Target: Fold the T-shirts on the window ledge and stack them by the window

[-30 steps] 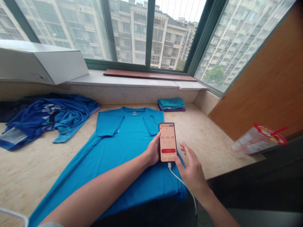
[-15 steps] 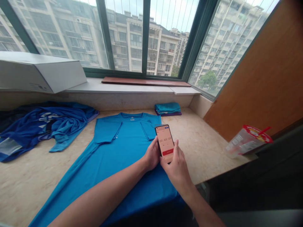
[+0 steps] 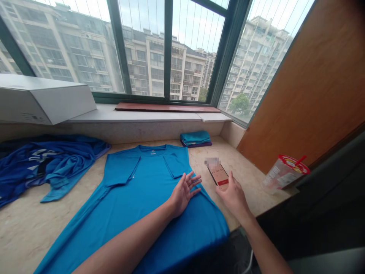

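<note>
A blue T-shirt [image 3: 137,205] lies spread on the stone-look counter [image 3: 17,232], its collar toward the window and both sleeves folded inward. Over its right part is my left hand [image 3: 184,192], palm turned up and fingers apart, with nothing in it. My right hand [image 3: 232,196] grips the lower end of a phone [image 3: 219,175] to the right of the shirt. The phone's screen faces up and shows a timer with a red button; its top end is blurred out.
Crumpled blue clothes [image 3: 65,160] lie at the left. A folded teal and purple bundle [image 3: 196,138] is at the back. A plastic cup [image 3: 282,173] with a straw stands near the right edge. A white box [image 3: 62,101] rests on the sill.
My left hand has let go of the phone and opened. My right hand has carried the phone right, away from the shirt. The camera view has shifted, tilting up slightly.
</note>
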A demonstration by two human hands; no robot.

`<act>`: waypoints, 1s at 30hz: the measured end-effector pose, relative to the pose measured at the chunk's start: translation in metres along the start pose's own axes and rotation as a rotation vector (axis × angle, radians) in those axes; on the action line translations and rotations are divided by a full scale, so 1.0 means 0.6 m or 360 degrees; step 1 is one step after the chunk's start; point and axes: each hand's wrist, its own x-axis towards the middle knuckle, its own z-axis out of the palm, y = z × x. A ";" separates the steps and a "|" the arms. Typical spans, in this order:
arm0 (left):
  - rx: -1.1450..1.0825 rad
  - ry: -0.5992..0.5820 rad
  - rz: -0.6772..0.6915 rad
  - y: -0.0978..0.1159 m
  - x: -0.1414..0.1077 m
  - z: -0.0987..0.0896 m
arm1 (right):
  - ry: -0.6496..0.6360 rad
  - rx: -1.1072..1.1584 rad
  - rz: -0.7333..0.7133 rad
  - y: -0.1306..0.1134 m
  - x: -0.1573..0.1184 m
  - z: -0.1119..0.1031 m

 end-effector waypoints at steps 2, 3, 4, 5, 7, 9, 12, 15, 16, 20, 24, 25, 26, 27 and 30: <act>-0.0002 -0.0003 -0.0010 0.001 0.000 0.000 | -0.0041 -0.0055 0.0061 0.022 0.012 -0.001; -0.0007 -0.0003 -0.0014 0.001 0.000 0.000 | -0.0059 -0.0077 0.0086 0.030 0.015 -0.001; -0.0014 -0.0001 -0.0017 0.001 0.001 0.000 | -0.0074 -0.0094 0.0106 0.036 0.018 -0.001; -0.0022 -0.0002 -0.0018 0.001 0.001 0.000 | -0.0086 -0.0108 0.0119 0.041 0.019 0.000; -0.0029 -0.0010 -0.0019 0.001 0.002 -0.001 | -0.0103 -0.0128 0.0139 0.044 0.020 0.000; -0.0032 -0.0022 -0.0017 0.001 0.002 -0.001 | -0.0118 -0.0136 0.0154 0.043 0.019 -0.001; -0.0034 -0.0030 -0.0017 0.001 0.000 -0.001 | -0.0138 -0.0131 0.0168 0.040 0.019 -0.001; -0.0026 -0.0032 -0.0007 0.000 -0.002 -0.002 | -0.0137 -0.0141 0.0158 0.041 0.018 0.001; -0.0021 -0.0037 0.0006 0.000 -0.003 -0.002 | -0.0136 -0.0151 0.0156 0.043 0.017 0.003; 0.0009 -0.0081 0.0059 -0.002 -0.001 0.001 | -0.0145 -0.0230 0.0138 0.048 0.018 0.011; 0.0100 -0.0073 0.0213 0.018 -0.014 0.020 | -0.0196 -0.0349 0.0144 0.054 0.024 0.017; 0.0185 -0.0090 0.0272 0.030 -0.024 0.024 | -0.0222 -0.0382 0.0154 0.056 0.025 0.019; 0.0325 -0.0122 0.0325 0.045 -0.038 0.025 | -0.0241 -0.0416 0.0156 0.058 0.025 0.020; 0.0515 -0.0157 0.0370 0.064 -0.054 0.023 | -0.0248 -0.0449 0.0149 0.059 0.024 0.022; 0.1341 -0.0173 0.0479 0.139 -0.109 -0.015 | -0.0176 -0.0480 0.0049 0.053 0.020 0.026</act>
